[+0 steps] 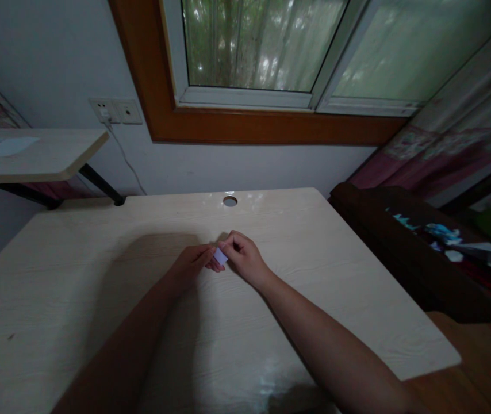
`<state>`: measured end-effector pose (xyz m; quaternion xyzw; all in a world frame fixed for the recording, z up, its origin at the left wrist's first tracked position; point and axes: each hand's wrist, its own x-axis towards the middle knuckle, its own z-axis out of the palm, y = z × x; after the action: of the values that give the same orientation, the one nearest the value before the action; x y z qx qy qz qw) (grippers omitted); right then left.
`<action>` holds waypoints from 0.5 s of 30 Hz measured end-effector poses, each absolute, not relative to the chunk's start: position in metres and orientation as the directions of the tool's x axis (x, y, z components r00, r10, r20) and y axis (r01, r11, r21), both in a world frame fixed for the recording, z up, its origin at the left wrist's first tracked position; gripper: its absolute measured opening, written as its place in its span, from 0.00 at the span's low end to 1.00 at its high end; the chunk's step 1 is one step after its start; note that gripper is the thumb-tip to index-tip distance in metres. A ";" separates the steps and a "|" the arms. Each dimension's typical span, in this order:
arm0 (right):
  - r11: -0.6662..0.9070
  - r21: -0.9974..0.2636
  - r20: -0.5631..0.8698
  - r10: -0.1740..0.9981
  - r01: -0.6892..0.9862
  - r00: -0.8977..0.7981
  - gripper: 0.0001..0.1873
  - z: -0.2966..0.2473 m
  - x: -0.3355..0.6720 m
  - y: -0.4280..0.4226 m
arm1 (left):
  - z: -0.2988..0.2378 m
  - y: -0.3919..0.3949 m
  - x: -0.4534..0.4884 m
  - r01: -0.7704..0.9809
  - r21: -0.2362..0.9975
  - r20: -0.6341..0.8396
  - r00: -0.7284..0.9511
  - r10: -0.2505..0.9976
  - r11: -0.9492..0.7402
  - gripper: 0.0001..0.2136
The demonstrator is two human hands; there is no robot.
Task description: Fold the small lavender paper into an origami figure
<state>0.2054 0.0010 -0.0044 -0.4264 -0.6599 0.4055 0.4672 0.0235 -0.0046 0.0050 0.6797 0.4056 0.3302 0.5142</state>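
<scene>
Forearms cut off at lower edge. Left hand [191, 264] and right hand [243, 259] meet over mid bench [77, 299], both pinched on a small pale paper [220, 256]; its shape largely hidden by fingers. Beyond: cable hole [230, 200], wall sockets [116, 111], window [271, 46]

Both bare forearms stretch forward and converge. The left hand [192, 263] and right hand [244, 257] meet fingertip to fingertip, fingers curled in a closed pinch, wrists held low.
</scene>
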 end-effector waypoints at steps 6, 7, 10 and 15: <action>0.323 -0.926 0.286 0.939 0.197 -0.193 0.17 -0.005 0.204 0.000 | 0.000 -0.003 0.023 0.225 0.961 0.043 0.461 0.886 -0.163 0.23; 0.326 -0.923 0.290 0.939 0.206 -0.187 0.17 -0.005 0.204 0.000 | 0.000 -0.004 0.023 0.230 0.959 0.042 0.457 0.888 -0.164 0.23; 0.313 -0.925 0.282 0.945 0.214 -0.162 0.18 -0.007 0.204 0.001 | 0.002 -0.004 0.023 0.251 0.954 0.035 0.450 0.892 -0.164 0.22; 0.192 -0.974 0.192 0.981 0.122 -0.017 0.18 -0.011 0.209 0.011 | 0.005 -0.006 0.023 0.262 0.953 0.033 0.415 0.909 -0.154 0.21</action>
<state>0.2087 0.0110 -0.0114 -0.4778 -0.5771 0.4190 0.5129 0.0233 -0.0056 0.0047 0.6839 0.4283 0.3306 0.4894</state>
